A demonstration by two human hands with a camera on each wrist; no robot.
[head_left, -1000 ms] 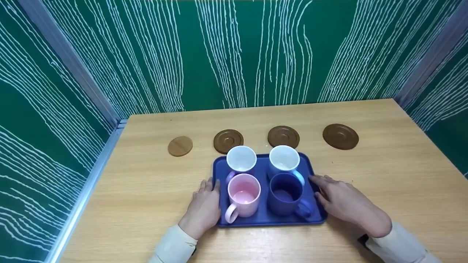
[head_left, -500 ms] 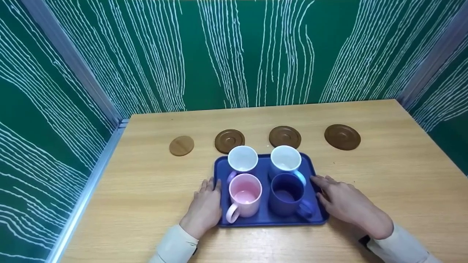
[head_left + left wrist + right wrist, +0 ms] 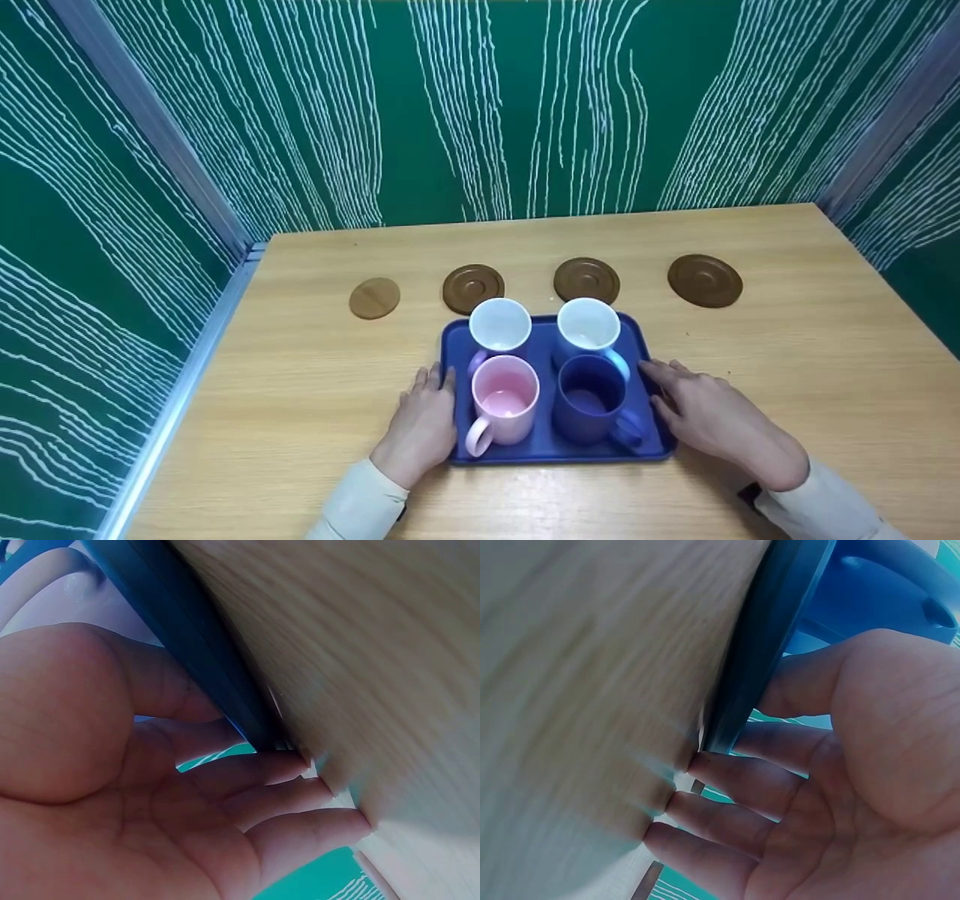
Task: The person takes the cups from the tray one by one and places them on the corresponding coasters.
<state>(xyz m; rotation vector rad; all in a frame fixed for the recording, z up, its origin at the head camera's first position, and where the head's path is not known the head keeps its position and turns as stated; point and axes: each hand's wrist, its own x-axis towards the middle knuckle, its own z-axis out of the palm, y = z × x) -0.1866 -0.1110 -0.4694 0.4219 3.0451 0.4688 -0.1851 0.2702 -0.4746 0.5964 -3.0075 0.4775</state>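
Two grips point(image 3: 420, 426) point(image 3: 706, 411) flank the tray point(image 3: 544, 447), fingertips point(image 3: 352, 823) touching table point(image 3: 810, 330).

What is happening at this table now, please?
A person has both hands on a blue tray that lies on the wooden table: the left hand touches one side rim, the right hand the opposite one. Four mugs stand on it: the pink mug and dark blue mug nearer the person, two white-lined mugs behind. Beyond the tray, one lighter coaster and three dark coasters form a row, with no mug on them.
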